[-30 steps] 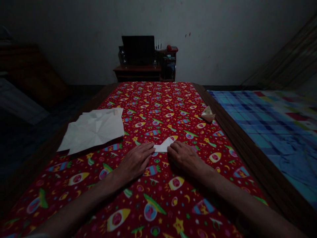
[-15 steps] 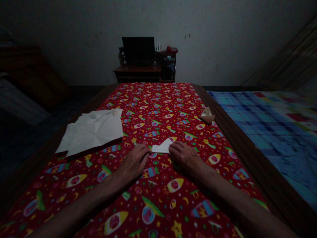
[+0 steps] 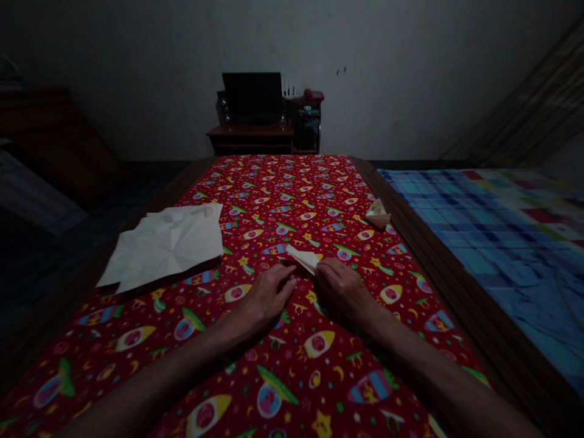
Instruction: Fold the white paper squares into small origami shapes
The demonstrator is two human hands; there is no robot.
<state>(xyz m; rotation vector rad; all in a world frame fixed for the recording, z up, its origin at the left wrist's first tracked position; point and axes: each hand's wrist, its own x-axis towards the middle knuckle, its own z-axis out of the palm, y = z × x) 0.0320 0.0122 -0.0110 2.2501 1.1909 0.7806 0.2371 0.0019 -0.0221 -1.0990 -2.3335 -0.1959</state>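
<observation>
In the head view, the right hand [image 3: 342,283] pinches the near right end of the small folded white paper [image 3: 304,258], which sits tilted in front of the 2 hands over the red printed cloth [image 3: 292,377]. The left hand [image 3: 267,292] is just beside it, fingers bent and thumb slightly apart; whether a fingertip touches the paper, I cannot tell. Farther left lie creased white sheets [image 3: 168,246]; toward the right edge of the cloth rests a folded paper piece [image 3: 378,214]
</observation>
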